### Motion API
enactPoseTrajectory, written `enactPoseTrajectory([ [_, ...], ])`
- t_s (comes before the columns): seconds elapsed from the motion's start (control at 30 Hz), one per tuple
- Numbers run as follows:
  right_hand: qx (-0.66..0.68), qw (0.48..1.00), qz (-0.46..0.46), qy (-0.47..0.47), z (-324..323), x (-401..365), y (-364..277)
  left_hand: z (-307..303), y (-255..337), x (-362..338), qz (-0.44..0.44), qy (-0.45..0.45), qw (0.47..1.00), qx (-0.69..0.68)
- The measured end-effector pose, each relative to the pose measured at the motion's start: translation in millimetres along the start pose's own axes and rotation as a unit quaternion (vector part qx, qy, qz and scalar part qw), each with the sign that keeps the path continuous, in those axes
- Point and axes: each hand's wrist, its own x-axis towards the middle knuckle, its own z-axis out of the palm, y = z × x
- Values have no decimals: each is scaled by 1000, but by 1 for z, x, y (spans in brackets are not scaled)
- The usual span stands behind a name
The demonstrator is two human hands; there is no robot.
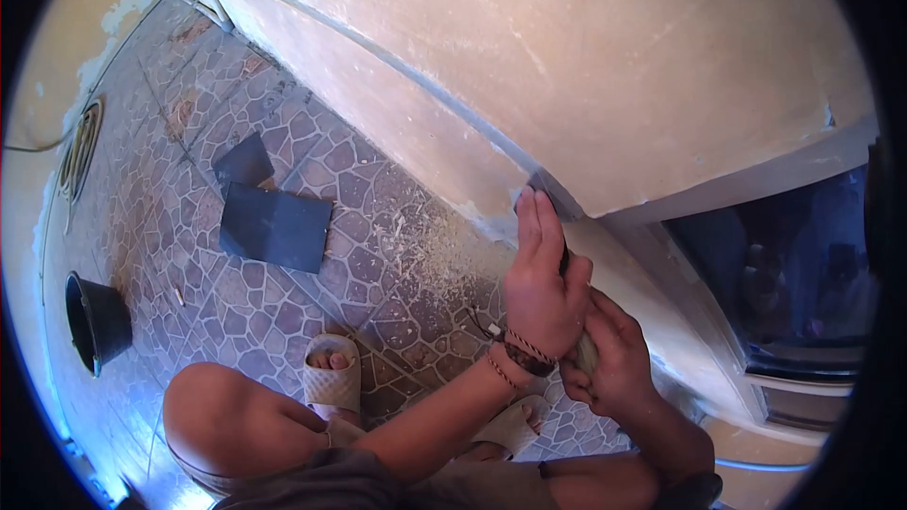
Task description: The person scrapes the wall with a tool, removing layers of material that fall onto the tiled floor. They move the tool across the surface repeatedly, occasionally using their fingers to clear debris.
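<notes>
A scraper (559, 196) with a flat, wide blade rests against the peeling painted wall (605, 85), beside the corner of the window frame. My left hand (548, 293), with cord bracelets at the wrist, is closed on its upper part, two fingers stretched along it toward the blade. Lower down, my right hand (612, 354) wraps round the greenish handle (587, 351). Part of the scraper is hidden behind my fingers. Pale paint flakes (435, 250) lie scattered on the floor below the wall.
Dark flat sheets (276, 227) lie on the stone-patterned floor (227, 312). A black bucket (99, 321) lies by the left wall, with a coiled hose (82, 151) farther back. The window (784, 274) is close on my right. My sandalled foot (333, 378) stands below.
</notes>
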Motion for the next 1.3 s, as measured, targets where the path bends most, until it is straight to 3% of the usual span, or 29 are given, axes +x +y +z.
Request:
enactPoseTrajectory([
  [0.17,0,1000,-12,-7,6,3,-4,-6,4,8,-41,-10,999,-32],
  [0.27,-15,1000,-11,2,-17,-2,1,18,4,-8,31,54,998,16],
  [0.37,-19,1000,-6,12,-22,-4,-2,27,6,-12,22,72,997,24],
  [0.47,10,999,-29,-24,-2,15,-6,7,-3,9,-33,39,998,-28],
  [0.57,-30,997,-73,-12,2,22,0,3,-9,13,-25,33,999,-1],
  [0.67,-32,998,-50,-1,-10,10,3,15,-5,0,11,64,998,-19],
  [0.77,-23,999,-28,2,-21,7,1,24,-4,-5,62,90,992,68],
  [0.87,-17,999,-37,-23,0,20,-10,8,-12,14,3,68,997,-19],
  [0.97,-15,996,-82,-41,12,36,-6,1,-18,22,-25,58,998,-14],
  [1.17,-152,983,-87,51,-32,5,19,35,-8,-26,-13,61,996,-64],
  [1.3,-82,994,-48,47,-34,0,16,39,-8,-31,-13,62,996,-59],
])
